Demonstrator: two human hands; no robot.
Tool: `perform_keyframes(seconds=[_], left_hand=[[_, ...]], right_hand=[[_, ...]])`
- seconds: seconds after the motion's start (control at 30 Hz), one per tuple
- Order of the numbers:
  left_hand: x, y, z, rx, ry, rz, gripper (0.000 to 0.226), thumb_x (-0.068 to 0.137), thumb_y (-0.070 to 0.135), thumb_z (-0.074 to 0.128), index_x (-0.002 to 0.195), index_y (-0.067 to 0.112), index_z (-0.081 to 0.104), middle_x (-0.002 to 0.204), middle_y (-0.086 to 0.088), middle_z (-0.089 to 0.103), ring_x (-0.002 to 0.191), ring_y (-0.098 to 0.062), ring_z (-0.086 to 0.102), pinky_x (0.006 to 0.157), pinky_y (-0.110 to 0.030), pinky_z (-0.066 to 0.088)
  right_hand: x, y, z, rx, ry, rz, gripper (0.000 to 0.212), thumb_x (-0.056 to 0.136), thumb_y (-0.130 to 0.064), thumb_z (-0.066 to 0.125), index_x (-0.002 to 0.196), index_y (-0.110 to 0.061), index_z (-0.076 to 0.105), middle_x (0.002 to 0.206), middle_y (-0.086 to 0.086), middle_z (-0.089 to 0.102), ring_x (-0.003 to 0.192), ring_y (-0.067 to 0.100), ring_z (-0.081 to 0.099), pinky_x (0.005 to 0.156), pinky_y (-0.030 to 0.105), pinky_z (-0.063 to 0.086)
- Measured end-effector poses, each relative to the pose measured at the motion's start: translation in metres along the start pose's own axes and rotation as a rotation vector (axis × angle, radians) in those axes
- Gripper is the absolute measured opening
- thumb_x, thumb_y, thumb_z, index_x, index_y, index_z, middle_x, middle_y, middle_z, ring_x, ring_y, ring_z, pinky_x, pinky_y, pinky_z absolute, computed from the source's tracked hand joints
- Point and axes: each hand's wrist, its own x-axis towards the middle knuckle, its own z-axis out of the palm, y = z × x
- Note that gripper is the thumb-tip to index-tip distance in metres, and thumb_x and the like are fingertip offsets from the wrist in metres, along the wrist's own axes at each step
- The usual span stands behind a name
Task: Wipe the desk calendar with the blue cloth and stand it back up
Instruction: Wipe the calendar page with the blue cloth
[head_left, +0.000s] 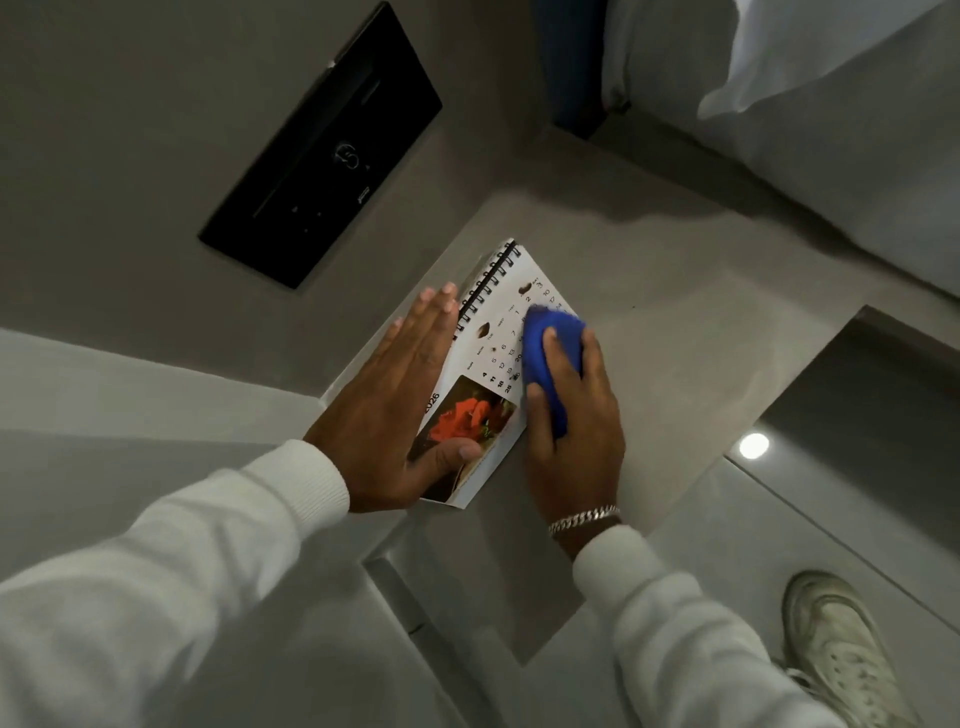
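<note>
White spiral-bound desk calendar (483, 364), red-flower photo on the page, lies flat on the grey matte shelf top (675, 322), black wire binding pointing away from the person. Brown smudges visible on the date grid near the binding.

On the calendar's right half: right hand (571, 415) with fingers curled and clamped on a bunched blue cloth (550, 358), cloth pressed onto the date grid. On its left edge: left hand (395, 395) laid flat, fingers straight and close together, thumb on the flower photo, pinning the calendar down. Not gripping anything.

Left of the calendar, on the grey wall: black rectangular glass panel (322, 150). Right of it and beyond: white bedding (831, 130). Below right, on the glossy floor: white sneaker (841, 644).

Step in hand, my read: wiping, mid-pass. Smudges near the binding look not yet cleared, so wipe isn't done.

Next calls for: cloth swept toward the binding over those marks, left hand holding pressure so the page doesn't slide. Then free one hand, lift at the binding, spread the base and stand it up.
</note>
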Motion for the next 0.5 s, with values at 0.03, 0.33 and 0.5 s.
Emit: perform_keyframes(seconds=[0.03,0.33,0.5], left_hand=[[0.0,0.0,0.0,-0.003,0.004,0.003,0.1,0.084,0.073,0.038,0.152,0.022,-0.014,0.165,0.002,-0.01,0.153,-0.015,-0.009,0.122,-0.038,0.003],[0.0,-0.002,-0.001,-0.003,0.008,0.008,0.102,0.083,0.075,0.034,0.153,0.014,-0.009,0.166,-0.004,-0.005,0.153,-0.015,-0.009,0.123,-0.036,0.002],[0.0,-0.001,-0.001,-0.009,0.014,0.028,0.102,0.084,0.075,0.033,0.153,0.011,-0.007,0.166,-0.007,-0.004,0.153,-0.017,-0.009,0.125,-0.035,0.003]], right_hand=[[0.009,-0.001,0.0,0.005,0.016,0.01,0.05,0.095,-0.03,0.049,0.143,-0.028,0.036,0.155,0.009,0.028,0.123,0.026,0.048,0.095,0.036,0.047],[-0.064,0.001,0.028,-0.023,-0.059,-0.094,0.056,0.092,-0.031,0.05,0.144,-0.029,0.029,0.157,0.009,0.021,0.132,0.012,0.025,0.106,0.029,0.026],[-0.048,-0.002,0.029,0.006,-0.012,-0.091,0.055,0.091,-0.026,0.055,0.143,-0.027,0.034,0.156,0.012,0.022,0.132,0.013,0.023,0.105,0.029,0.029]])
